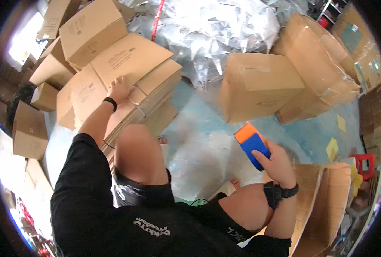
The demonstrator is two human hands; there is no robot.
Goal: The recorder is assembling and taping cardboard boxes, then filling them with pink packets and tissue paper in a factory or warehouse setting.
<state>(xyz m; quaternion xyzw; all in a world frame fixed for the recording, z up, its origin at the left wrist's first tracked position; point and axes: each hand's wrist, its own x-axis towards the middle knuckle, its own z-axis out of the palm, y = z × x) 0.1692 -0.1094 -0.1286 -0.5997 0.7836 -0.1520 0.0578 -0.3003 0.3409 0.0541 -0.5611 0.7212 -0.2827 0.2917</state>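
Observation:
Fingers apart, my left hand [120, 91] lies on the top sheet of a stack of flattened cardboard boxes [128, 58] at the left. The stack leans beside my left knee, with its layered edges facing right. My right hand [279, 165] is closed around a blue and orange block-shaped hand tool [254, 147], held above the floor at the right. Its orange end points up and left, away from my palm. My thumb lies across the blue part, and its exact kind is not plain.
A closed cardboard box [261, 88] stands ahead on the blue-grey floor [194, 150], next to a larger, worn carton [316, 70]. Behind is a heap of shiny plastic-wrapped material [218, 34]. An open box [327, 201] sits near my right arm, close to a red stool [363, 166].

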